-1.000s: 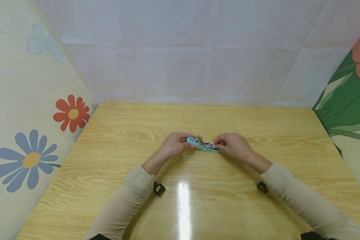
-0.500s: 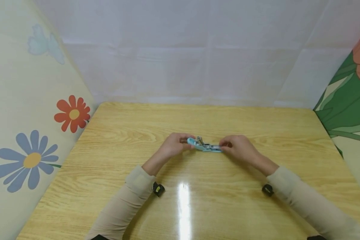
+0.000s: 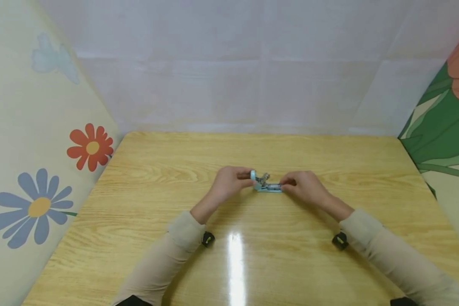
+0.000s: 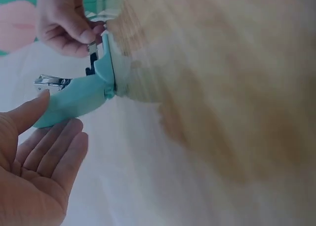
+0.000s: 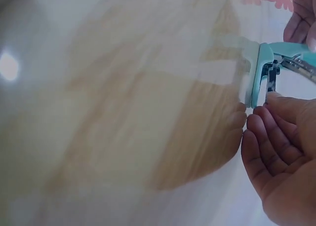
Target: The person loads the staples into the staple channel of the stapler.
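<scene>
A teal stapler (image 3: 269, 190), hinged open, stands low over the wooden table between my two hands. Its teal top cover (image 4: 74, 100) is swung up, and a metal magazine part (image 4: 52, 81) sticks out from the cover's inner side. My left hand (image 3: 227, 182) holds the raised cover, thumb on one side and fingers on the other. With thumb and fingertips, my right hand (image 3: 305, 185) pinches the far end of the stapler's base, at the metal strip (image 5: 271, 77). The very end of that base is hidden by the right fingertips.
The wood-grain table (image 3: 168, 153) spreads around both hands and has a bright light reflection near the front. A white cloth backdrop (image 3: 229, 85) rises behind it, with flower-patterned panels (image 3: 40, 208) at the sides.
My left hand has moved right, tipping the stapler's cover more upright and the metal part with it. Before that, my right hand shifted slightly right along the base.
</scene>
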Motion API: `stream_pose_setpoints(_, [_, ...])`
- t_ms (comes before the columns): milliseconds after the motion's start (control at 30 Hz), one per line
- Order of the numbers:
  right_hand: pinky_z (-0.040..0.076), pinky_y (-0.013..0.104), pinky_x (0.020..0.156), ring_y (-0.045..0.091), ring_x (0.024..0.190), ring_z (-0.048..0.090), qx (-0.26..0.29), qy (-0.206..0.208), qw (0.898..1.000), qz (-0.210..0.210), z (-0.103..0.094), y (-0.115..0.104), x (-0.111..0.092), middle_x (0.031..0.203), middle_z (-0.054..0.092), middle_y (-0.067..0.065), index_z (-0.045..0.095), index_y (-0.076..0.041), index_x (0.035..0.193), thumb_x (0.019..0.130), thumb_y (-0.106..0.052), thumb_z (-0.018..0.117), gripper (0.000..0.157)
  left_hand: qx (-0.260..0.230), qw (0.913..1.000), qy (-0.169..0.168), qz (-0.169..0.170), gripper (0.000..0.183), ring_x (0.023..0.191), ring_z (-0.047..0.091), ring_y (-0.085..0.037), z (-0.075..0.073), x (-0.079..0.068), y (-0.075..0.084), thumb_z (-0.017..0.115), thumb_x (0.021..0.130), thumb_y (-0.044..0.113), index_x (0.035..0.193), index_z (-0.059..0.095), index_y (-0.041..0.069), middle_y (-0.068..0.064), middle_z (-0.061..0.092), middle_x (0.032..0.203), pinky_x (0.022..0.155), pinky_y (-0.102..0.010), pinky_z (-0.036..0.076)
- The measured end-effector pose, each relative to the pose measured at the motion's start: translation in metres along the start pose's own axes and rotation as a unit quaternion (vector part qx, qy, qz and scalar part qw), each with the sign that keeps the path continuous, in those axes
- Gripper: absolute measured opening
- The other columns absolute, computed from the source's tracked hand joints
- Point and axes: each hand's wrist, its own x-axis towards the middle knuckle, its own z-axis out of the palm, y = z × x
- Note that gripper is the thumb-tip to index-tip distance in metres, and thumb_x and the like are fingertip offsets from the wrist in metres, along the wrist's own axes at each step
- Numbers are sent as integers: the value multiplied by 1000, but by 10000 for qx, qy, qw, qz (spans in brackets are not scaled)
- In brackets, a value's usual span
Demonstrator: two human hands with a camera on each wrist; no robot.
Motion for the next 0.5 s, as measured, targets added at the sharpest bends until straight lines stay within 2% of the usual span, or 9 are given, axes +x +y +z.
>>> stream_pose_setpoints(100, [59, 40, 82, 18, 85, 72, 65, 2, 10000, 25, 1, 2, 1, 96, 79, 6, 78, -9, 101, 92, -16, 74, 12, 604, 9967, 124, 524, 41, 109, 74, -22, 8, 4, 6, 79, 89, 26, 126, 71, 11, -6, 75, 119, 91, -35, 59])
stream_pose_setpoints(233, [60, 40, 82, 20, 86, 73, 150, 75, 9998, 47, 2, 4, 1, 97, 79, 7, 78, -7, 102, 92, -15, 74, 13, 1482, 9818, 245, 1163, 35, 104, 75, -20, 18, 10, 14, 78, 89, 25, 122, 74, 13, -5, 76, 117, 90, -35, 59])
stream_pose_setpoints(333, [60, 41, 81, 21, 86, 74, 196, 127, 9997, 3, 3, 6, 2, 97, 79, 9, 78, -6, 103, 92, -14, 74, 14, 1980, 9708, 232, 1337, 30, 98, 75, -20, 23, 13, 20, 78, 89, 24, 118, 77, 16, -4, 77, 114, 86, -35, 60])
stream_pose_setpoints(500, [60, 40, 79, 20, 83, 73, 182, 162, 9997, -63, 4, 6, 2, 94, 79, 9, 77, -5, 101, 91, -14, 74, 14, 2810, 9516, 171, 1237, 26, 95, 75, -19, 31, 15, 30, 78, 89, 28, 114, 78, 21, -1, 78, 112, 82, -35, 59])
